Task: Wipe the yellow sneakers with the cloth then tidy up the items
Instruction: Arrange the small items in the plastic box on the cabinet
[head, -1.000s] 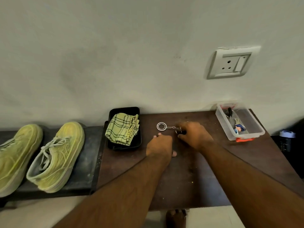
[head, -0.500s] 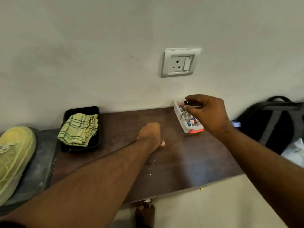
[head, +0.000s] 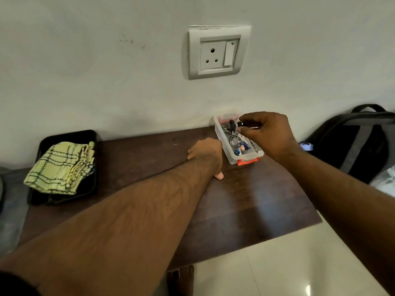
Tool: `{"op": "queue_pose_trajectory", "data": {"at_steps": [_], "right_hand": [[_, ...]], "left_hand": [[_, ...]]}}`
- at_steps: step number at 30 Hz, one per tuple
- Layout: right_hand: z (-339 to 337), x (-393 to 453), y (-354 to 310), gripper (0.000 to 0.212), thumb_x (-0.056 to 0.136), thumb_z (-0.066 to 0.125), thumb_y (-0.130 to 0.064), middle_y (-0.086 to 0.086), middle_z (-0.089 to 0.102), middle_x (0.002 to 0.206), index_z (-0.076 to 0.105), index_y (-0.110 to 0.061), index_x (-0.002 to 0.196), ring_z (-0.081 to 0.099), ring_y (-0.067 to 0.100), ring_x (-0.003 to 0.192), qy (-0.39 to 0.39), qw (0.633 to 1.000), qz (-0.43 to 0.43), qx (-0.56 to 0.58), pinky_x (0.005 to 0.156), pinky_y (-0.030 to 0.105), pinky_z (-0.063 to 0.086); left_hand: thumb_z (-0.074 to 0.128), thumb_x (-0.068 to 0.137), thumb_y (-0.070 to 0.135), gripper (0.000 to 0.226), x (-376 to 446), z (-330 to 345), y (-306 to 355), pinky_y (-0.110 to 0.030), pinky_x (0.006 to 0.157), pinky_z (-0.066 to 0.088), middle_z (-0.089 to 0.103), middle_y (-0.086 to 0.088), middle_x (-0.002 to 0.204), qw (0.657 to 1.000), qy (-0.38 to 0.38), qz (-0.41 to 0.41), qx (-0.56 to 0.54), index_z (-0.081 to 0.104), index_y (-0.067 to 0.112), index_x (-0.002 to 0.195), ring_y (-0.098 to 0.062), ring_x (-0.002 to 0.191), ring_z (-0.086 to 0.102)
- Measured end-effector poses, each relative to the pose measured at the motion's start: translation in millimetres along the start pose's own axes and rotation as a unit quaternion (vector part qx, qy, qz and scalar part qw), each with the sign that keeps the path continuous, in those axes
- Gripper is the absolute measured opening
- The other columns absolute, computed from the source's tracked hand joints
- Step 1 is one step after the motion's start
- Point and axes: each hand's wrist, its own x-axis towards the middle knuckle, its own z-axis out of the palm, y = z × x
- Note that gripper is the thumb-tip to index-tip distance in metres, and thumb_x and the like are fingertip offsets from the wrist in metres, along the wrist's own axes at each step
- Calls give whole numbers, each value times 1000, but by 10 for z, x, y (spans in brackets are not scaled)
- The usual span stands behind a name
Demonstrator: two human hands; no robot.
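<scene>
The brown table (head: 245, 201) carries the same things as half a second ago, but the view has swung right, so the yellow sneakers have dropped out of sight past the left edge. A dark backpack (head: 359, 142) stands well to the right of the right hand's fingers. The black tray (head: 64, 135) sits far left of both hands, with the yellow checked cloth (head: 62, 165) folded in it. The clear plastic box (head: 233, 155) lies just right of the left hand (head: 206, 154), whose fingers are curled under, knuckles on the table, holding nothing, much as before. The right hand (head: 269, 133) has come lower over the box and pinches the keychain (head: 234, 140) by its dark end between thumb and fingertips; its ring now hangs inside the box, above a small blue figure (head: 241, 149).
</scene>
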Motion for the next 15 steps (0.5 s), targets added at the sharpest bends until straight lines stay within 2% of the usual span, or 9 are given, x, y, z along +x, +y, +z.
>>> {"op": "queue_pose_trajectory", "data": {"at_steps": [4,10,15], "right_hand": [[169,100,43,31,79,74,-13,-1,71,101,70,-11,110,65,7,88,-4,1000,9,-2,86,16,48],[387,288,98,37,73,77,-10,-1,68,90,69,-14,109,62,10,84,-36,996,62,-56,78,20,48],[489,346,83,34,76,74,-15,5,68,102,67,-16,110,62,22,93,-59,983,78,-158,82,30,49]], "left_hand": [[86,66,41,82,-23,10,-28,-41,89,50,56,-13,130,1000,11,2,5,49,6,130,-31,119,56],[84,68,43,81,-20,2,-33,-42,88,50,56,-14,129,1000,-1,10,26,48,5,130,-32,119,55],[83,69,42,78,-17,-16,-31,-43,89,50,57,-14,127,1000,-8,10,21,49,4,129,-32,118,56]]}}
